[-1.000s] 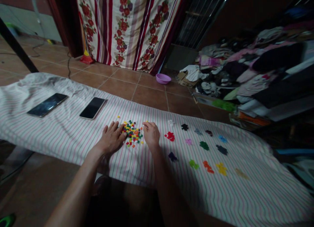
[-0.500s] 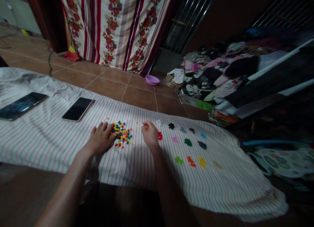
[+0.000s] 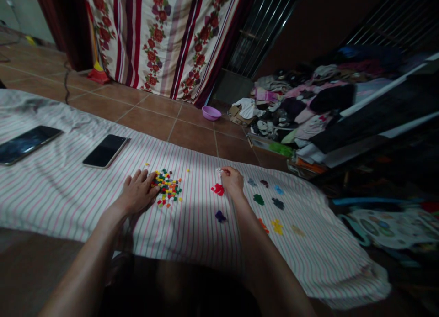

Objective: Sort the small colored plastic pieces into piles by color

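Observation:
My left hand (image 3: 140, 192) lies flat with its fingers spread, fingertips at the left edge of a mixed heap of small coloured pieces (image 3: 168, 189). My right hand (image 3: 233, 181) is closed in a pinch over a small white pile (image 3: 219, 171); whatever sits between its fingertips is too small to make out. Just in front of that hand is a red pile (image 3: 217, 189), and nearer to me a dark purple pile (image 3: 220, 216). Single-colour piles continue to the right, among them a green pile (image 3: 259, 199) and a yellow pile (image 3: 277, 226). My right hand and forearm hide some piles.
Two phones (image 3: 106, 151) lie on the left of the striped cloth (image 3: 192, 235). Beyond the cloth, a purple basin (image 3: 211, 113) stands on the tiled floor. Clothes (image 3: 305, 102) are heaped at the back right. A patterned curtain (image 3: 161, 43) hangs behind.
My right hand has moved right, from beside the mixed heap to the white pile, uncovering the purple pile. My left hand stays by the heap. The view has shifted slightly.

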### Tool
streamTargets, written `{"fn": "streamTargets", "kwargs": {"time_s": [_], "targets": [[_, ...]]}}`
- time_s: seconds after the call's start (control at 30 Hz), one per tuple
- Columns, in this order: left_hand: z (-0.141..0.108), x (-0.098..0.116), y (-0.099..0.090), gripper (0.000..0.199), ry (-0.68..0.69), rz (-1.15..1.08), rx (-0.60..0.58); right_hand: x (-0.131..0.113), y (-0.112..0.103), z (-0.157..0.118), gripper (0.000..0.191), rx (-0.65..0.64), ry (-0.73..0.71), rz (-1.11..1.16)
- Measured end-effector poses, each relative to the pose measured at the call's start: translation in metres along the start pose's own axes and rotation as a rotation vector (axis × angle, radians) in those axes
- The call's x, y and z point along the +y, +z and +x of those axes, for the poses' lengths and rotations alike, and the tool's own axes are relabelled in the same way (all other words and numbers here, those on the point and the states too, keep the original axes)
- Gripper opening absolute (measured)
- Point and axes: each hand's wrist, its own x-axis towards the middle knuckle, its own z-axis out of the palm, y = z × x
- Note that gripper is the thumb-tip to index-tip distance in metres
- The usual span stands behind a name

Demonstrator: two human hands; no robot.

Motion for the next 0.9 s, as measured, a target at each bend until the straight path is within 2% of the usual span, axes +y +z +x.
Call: {"fn": "streamTargets", "kwargs": {"time_s": [0.5, 0.73, 0.9], "targets": [[0.0, 0.0, -0.004, 0.059, -0.017, 0.034, -0.089, 0.007, 0.001, 0.006, 0.028, -0.054, 0.026, -0.094], [-0.002, -0.001, -0.006, 0.059, -0.014, 0.026, -0.103, 0.012, 0.005, 0.004, 0.029, -0.062, 0.028, 0.055], [-0.002, -0.005, -0.003, 0.058, 0.012, 0.023, -0.077, 0.022, 0.002, 0.003, 0.031, -0.012, 0.099, 0.123]]}}
